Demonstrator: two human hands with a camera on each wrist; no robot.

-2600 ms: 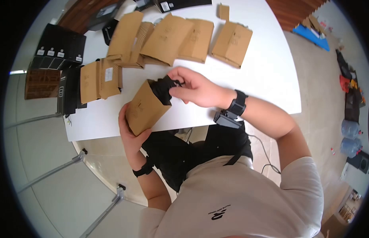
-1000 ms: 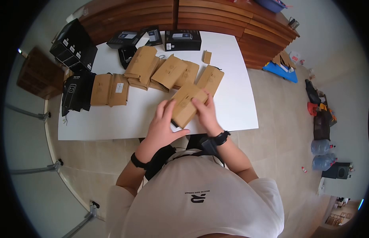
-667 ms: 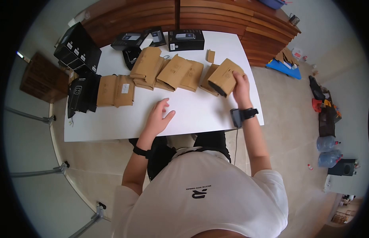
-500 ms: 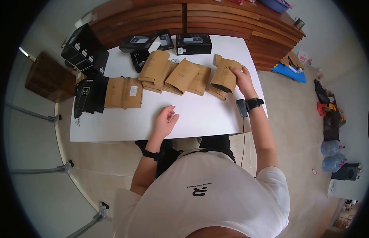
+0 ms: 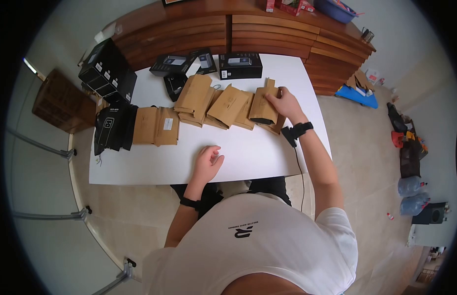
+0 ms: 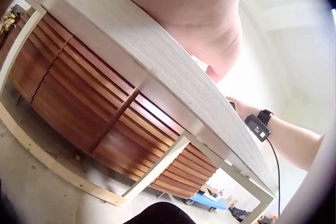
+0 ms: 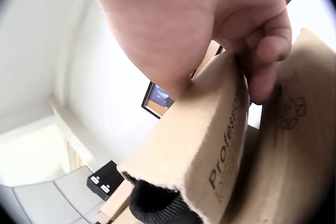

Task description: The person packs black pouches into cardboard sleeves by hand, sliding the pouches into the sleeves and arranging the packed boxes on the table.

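At the right end of a row of cardboard boxes, the right hand (image 5: 289, 106) grips a brown cardboard box (image 5: 264, 106) between thumb and fingers, over another brown box (image 5: 277, 126). In the right wrist view the held box (image 7: 173, 134) shows printed letters, and black ribbed material (image 7: 163, 206) fills its end; the fingers of the right hand (image 7: 199, 29) lie along its side beside a second box (image 7: 304, 129). The left hand (image 5: 207, 164) holds nothing, its fingers loosely curled above the white table (image 5: 248, 162) near the front edge.
Several brown boxes (image 5: 227, 106) stretch leftward across the table. Black boxes stand at the back (image 5: 240, 66) and in a stack at the left (image 5: 106, 72), with black packages (image 5: 110, 129) in front of it. A cable (image 5: 302, 172) hangs from the right wrist device.
The right hand drew black material at the box's opening, then carried the box from the front middle to the row's right end. The left hand let go of the box and stays near the front edge.
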